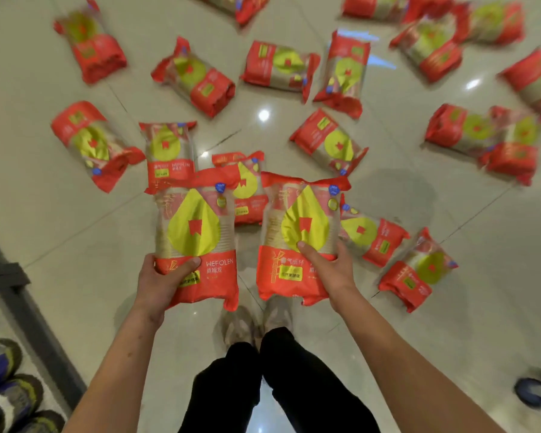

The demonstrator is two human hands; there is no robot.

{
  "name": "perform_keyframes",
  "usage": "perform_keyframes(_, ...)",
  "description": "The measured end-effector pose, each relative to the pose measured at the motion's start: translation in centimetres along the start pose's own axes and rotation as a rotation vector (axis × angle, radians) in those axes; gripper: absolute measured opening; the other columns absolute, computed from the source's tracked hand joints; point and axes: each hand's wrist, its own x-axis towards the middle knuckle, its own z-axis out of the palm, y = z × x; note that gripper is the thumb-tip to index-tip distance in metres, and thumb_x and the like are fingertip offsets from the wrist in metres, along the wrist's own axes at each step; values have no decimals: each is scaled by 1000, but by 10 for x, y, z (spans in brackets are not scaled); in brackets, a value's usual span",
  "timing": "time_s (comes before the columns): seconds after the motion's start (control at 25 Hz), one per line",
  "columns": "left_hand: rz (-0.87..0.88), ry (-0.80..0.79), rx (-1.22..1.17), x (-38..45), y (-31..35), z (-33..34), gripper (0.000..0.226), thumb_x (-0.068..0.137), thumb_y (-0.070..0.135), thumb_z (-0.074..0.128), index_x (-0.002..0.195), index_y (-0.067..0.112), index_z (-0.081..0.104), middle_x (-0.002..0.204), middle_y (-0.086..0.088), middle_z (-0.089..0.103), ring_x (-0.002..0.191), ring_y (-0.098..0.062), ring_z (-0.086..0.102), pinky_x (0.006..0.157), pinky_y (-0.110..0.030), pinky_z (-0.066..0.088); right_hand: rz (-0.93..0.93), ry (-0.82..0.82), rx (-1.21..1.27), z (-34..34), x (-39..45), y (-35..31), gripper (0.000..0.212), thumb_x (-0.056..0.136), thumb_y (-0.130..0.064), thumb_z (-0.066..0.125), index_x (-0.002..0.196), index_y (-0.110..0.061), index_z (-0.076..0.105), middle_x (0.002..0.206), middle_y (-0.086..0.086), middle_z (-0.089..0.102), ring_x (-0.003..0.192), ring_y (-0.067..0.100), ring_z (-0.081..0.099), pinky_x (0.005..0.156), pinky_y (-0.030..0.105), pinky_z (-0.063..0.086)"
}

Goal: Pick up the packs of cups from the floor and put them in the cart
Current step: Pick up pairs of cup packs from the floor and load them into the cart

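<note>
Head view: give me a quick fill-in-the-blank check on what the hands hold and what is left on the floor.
1. The left hand grips the ____ end of the left pack.
2. The right hand holds the right pack, so ____ packs are held in all.
3. Many more packs, such as the nearest floor pack, lie on the tiled ____.
4. The big leaf shape on each held pack is ____ in colour.

Missing words: bottom; two; floor; yellow-green

Scattered packs crowd the floor ahead — bare tile leftward.
</note>
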Motion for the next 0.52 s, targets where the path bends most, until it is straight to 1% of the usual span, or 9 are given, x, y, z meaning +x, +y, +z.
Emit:
perform_keyframes(0.08, 85, -22, 15, -52, 58, -9, 60, 68, 19, 92, 115, 13, 55, 103, -5, 67, 86, -20, 67, 72, -38, 58, -79, -8, 20, -24, -47, -50, 55, 65, -40, 95, 110, -36, 64, 106, -4, 76, 94, 19, 76, 82, 48, 63)
perform_keyframes(0.16, 174, -47, 4, -100, 113, -16, 58, 67, 17, 92, 112, 13, 56, 100, -6, 69, 84, -20, 68, 66, -33, 56, -153, -13, 69, -45, -94, -104, 54, 67, -35, 95, 113, -31, 65, 104, -3, 77, 89, 16, 76, 77, 41, 65)
perform_keyframes(0.24, 255, -75, -15, -155, 168, -25, 58, 66, 18, 93, 111, 14, 57, 101, -6, 70, 85, -20, 69, 65, -32, 55, -221, -9, 104, -70, -147, -158, 52, 70, -32, 93, 113, -29, 64, 101, -3, 77, 84, 13, 76, 70, 33, 63)
perform_keyframes(0.32, 348, -102, -41, -215, 225, -31, 60, 67, 17, 92, 115, 16, 57, 102, -3, 69, 86, -16, 68, 66, -30, 54, -306, -3, 148, -96, -202, -214, 56, 69, -32, 94, 116, -26, 64, 100, -4, 77, 84, 15, 77, 72, 34, 64)
perform_keyframes(0.4, 440, -120, -73, -269, 279, -42, 62, 68, 16, 92, 119, 17, 57, 101, 1, 69, 84, -12, 67, 63, -27, 53, -409, -1, 177, -118, -252, -265, 53, 69, -29, 94, 114, -24, 66, 100, -1, 79, 83, 13, 77, 71, 32, 63)
perform_keyframes(0.44, 478, -124, -91, -292, 304, -47, 61, 68, 18, 92, 118, 18, 57, 101, -1, 70, 83, -13, 68, 61, -26, 55, -461, 7, 182, -127, -274, -289, 51, 68, -29, 94, 112, -24, 67, 100, 0, 79, 83, 13, 77, 71, 32, 63)
perform_keyframes(0.52, 566, -134, -114, -338, 355, -62, 58, 65, 22, 94, 112, 22, 60, 103, -5, 73, 85, -17, 72, 61, -28, 58, -539, 15, 211, -150, -326, -335, 52, 66, -33, 96, 109, -27, 67, 100, -1, 79, 85, 13, 77, 75, 37, 63)
